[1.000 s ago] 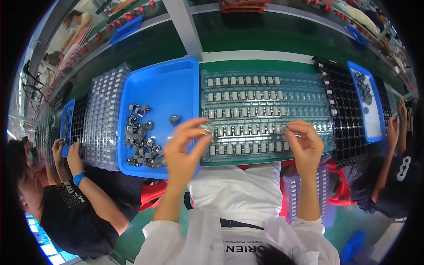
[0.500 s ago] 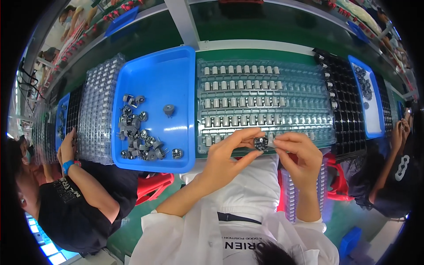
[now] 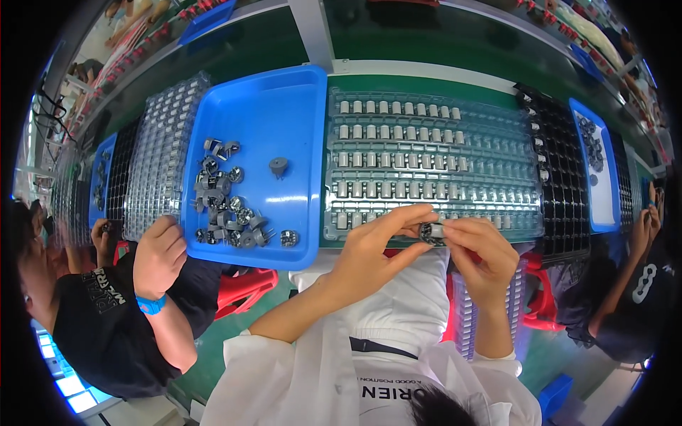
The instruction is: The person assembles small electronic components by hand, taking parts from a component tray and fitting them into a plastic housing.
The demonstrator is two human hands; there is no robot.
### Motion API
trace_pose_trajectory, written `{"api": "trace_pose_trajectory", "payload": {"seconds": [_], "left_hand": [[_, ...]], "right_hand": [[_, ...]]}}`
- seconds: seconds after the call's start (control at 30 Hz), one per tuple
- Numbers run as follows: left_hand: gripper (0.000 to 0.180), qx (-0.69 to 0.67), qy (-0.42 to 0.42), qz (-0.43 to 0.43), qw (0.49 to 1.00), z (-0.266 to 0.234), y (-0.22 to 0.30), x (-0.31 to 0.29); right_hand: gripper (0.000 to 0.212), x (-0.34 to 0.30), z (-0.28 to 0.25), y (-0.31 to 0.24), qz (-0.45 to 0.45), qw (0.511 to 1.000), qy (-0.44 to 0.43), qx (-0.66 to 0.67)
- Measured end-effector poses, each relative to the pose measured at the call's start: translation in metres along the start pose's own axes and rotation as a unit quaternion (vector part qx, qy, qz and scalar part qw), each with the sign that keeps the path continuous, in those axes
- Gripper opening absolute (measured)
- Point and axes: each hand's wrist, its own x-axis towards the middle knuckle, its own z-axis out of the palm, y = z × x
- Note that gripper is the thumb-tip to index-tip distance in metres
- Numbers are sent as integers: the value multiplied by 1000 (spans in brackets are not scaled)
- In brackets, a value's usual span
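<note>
My left hand [image 3: 376,245] pinches a small round part, dark and grey with a detailed face [image 3: 428,233], between thumb and fingers. From the other side, my right hand [image 3: 484,257] has its thumb and forefinger closed on a small pale cylinder [image 3: 440,228], whose end meets the round part; whether the two are joined I cannot tell. Both hands are above the near edge of a clear plastic tray [image 3: 497,167], which carries rows of small silvery cylinders [image 3: 384,160]. Left of it, a blue tray [image 3: 266,89] holds a heap of grey round parts with metal legs [image 3: 222,202].
One grey part [image 3: 278,167] lies apart in the blue tray. A black compartment tray [image 3: 561,177] stands to the right, before another blue bin [image 3: 604,206]. At left, a co-worker's hand [image 3: 160,257] is near the blue tray's edge. Red stools [image 3: 245,292] stand below the table.
The pale cylinder and the round part have come together between my hands. The co-worker's hand at left has moved toward the blue tray. The whole view has shifted slightly.
</note>
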Motion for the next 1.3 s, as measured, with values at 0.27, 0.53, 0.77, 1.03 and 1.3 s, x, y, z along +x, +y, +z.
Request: {"api": "trace_pose_trajectory", "payload": {"seconds": [0.27, 0.53, 0.77, 1.03, 1.3], "left_hand": [[49, 6, 1, 15, 1000, -1, 1, 1], [50, 28, -3, 17, 999, -2, -1, -1], [49, 29, -9, 13, 999, -4, 2, -2], [44, 24, 3, -30, 999, -9, -2, -7], [34, 246, 64, 6, 967, -71, 8, -26]], "right_hand": [[22, -2, 3, 2, -13, 1000, 16, 2], [21, -1, 3, -2, -25, 999, 5, -26], [22, -3, 2, -2, -7, 1000, -5, -21], [25, 4, 8, -10, -24, 997, -62, -35], [31, -12, -3, -1, 40, 998, -41, -26]]}}
